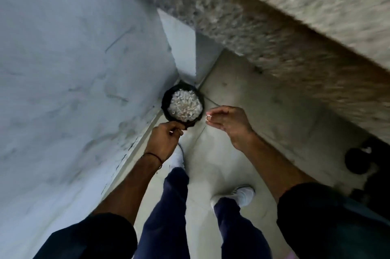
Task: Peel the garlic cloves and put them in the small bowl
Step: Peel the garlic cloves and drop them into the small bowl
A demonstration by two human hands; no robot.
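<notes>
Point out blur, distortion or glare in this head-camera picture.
Head view: the speckled grey stone counter is streaked with motion blur; the round black container of pale peels is sharper; the wide lens stretches the grey-blue wall; light is dim and even, without glare; the right hand pinching a pale scrap is slightly soft.
</notes>
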